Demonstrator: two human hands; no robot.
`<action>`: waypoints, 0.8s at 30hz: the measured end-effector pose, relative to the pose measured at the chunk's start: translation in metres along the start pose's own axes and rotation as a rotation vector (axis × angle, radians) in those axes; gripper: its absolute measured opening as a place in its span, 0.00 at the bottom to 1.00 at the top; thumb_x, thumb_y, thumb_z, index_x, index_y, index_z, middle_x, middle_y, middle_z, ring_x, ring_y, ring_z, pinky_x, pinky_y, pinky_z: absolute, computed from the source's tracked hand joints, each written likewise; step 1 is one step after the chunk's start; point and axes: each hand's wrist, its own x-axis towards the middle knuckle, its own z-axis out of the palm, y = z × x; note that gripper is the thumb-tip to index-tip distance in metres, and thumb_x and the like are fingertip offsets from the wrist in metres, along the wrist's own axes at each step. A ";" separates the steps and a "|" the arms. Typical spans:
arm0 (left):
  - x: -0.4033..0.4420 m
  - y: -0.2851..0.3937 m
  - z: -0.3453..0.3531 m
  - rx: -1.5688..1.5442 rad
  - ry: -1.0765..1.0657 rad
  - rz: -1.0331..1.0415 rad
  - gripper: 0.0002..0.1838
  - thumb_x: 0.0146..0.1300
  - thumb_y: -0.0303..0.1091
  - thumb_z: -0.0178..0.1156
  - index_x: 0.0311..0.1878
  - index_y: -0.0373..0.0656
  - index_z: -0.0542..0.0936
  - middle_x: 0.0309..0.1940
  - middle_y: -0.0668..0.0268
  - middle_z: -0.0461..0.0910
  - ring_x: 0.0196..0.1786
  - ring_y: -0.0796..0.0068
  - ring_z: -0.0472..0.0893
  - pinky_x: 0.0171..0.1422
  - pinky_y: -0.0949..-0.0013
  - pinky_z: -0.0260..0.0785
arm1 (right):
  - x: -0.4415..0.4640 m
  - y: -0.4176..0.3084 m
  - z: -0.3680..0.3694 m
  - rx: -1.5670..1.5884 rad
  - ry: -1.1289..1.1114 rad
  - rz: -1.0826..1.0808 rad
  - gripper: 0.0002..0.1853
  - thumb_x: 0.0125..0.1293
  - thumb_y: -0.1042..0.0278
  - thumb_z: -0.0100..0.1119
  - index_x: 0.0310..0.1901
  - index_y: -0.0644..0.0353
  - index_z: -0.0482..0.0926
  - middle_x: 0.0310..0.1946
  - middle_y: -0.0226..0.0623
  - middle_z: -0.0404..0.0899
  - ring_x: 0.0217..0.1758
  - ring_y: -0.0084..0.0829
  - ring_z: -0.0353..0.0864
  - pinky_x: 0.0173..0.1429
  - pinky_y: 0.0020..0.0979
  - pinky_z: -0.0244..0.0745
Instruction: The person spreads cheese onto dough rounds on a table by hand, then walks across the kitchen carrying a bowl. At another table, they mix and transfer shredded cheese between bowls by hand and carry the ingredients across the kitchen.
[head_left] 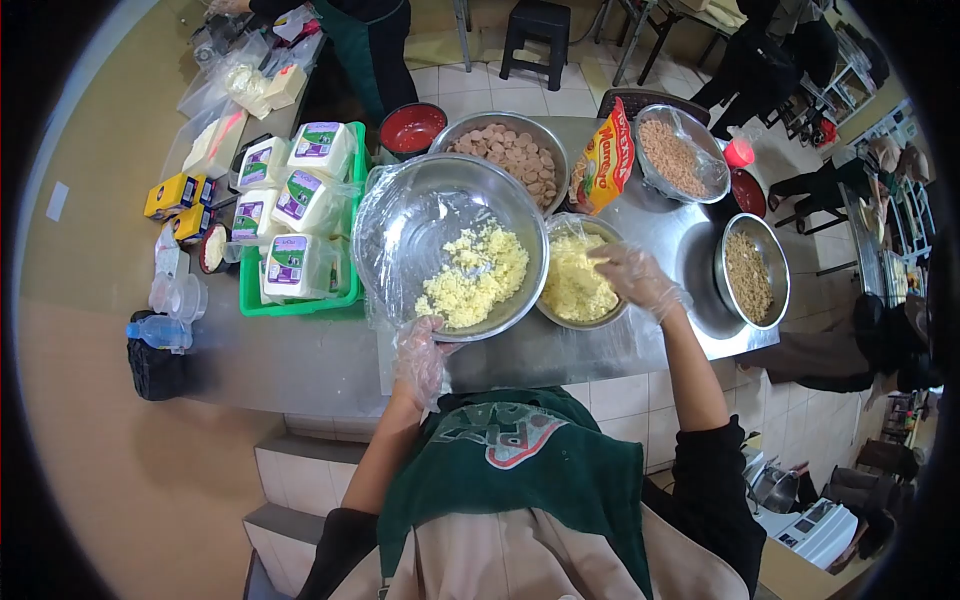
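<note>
My left hand (421,361), in a clear plastic glove, grips the near rim of a large metal bowl (393,215). The bowl is tilted and holds crumbly pale-yellow pieces (478,272); plastic wrap clings to its left side. To the right, partly under that bowl's edge, stands a smaller metal bowl (572,324) with a mound of yellow crumbly food (580,283). Above its right side is my right hand (645,282), also gloved, slightly blurred, with fingers stretched toward the mound. I see nothing held in them.
A green basket (300,308) of labelled white packs stands left. Behind the large bowl are a bowl of brown discs (507,160) and a Mamero bag (604,160). Bowls of pinkish bits (672,157) and brown crumbs (748,275) stand right. A person in an apron (357,55) is across the table.
</note>
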 end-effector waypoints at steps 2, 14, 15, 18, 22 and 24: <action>-0.003 0.004 0.002 -0.009 0.015 -0.007 0.12 0.61 0.28 0.50 0.44 0.28 0.69 0.46 0.49 0.72 0.48 0.54 0.76 0.52 0.50 0.73 | 0.005 0.014 -0.012 -0.013 0.067 0.083 0.14 0.54 0.65 0.59 0.41 0.61 0.80 0.36 0.45 0.81 0.39 0.39 0.80 0.45 0.35 0.73; -0.002 0.004 -0.024 0.035 0.023 0.106 0.13 0.63 0.34 0.53 0.44 0.35 0.69 0.42 0.56 0.70 0.46 0.57 0.75 0.47 0.51 0.75 | -0.011 0.082 0.010 0.279 0.228 0.567 0.16 0.60 0.57 0.56 0.39 0.64 0.79 0.26 0.33 0.78 0.27 0.23 0.75 0.34 0.27 0.71; 0.000 0.004 -0.028 0.042 0.035 0.120 0.13 0.63 0.34 0.52 0.44 0.35 0.68 0.42 0.56 0.70 0.46 0.57 0.75 0.46 0.51 0.75 | -0.017 0.082 0.014 0.262 0.298 0.510 0.15 0.61 0.58 0.55 0.38 0.64 0.79 0.26 0.32 0.77 0.26 0.21 0.75 0.32 0.26 0.71; 0.003 0.007 -0.037 0.061 0.076 0.132 0.12 0.64 0.34 0.51 0.44 0.34 0.68 0.42 0.56 0.70 0.46 0.57 0.75 0.46 0.51 0.75 | -0.044 0.072 0.028 0.336 0.336 0.494 0.15 0.61 0.59 0.55 0.38 0.64 0.78 0.25 0.32 0.76 0.24 0.20 0.74 0.30 0.23 0.71; 0.006 0.017 -0.037 0.108 0.119 0.129 0.12 0.65 0.35 0.50 0.44 0.35 0.68 0.41 0.56 0.70 0.45 0.58 0.75 0.46 0.51 0.75 | -0.076 0.023 0.041 0.761 0.150 0.711 0.11 0.60 0.63 0.59 0.34 0.65 0.76 0.22 0.29 0.75 0.24 0.19 0.73 0.30 0.23 0.70; 0.009 0.015 -0.040 0.101 0.136 0.128 0.12 0.64 0.35 0.50 0.44 0.36 0.69 0.42 0.57 0.70 0.45 0.59 0.75 0.46 0.52 0.76 | -0.076 0.013 0.040 0.433 0.217 0.593 0.09 0.58 0.67 0.59 0.35 0.65 0.77 0.24 0.32 0.75 0.26 0.23 0.75 0.31 0.26 0.72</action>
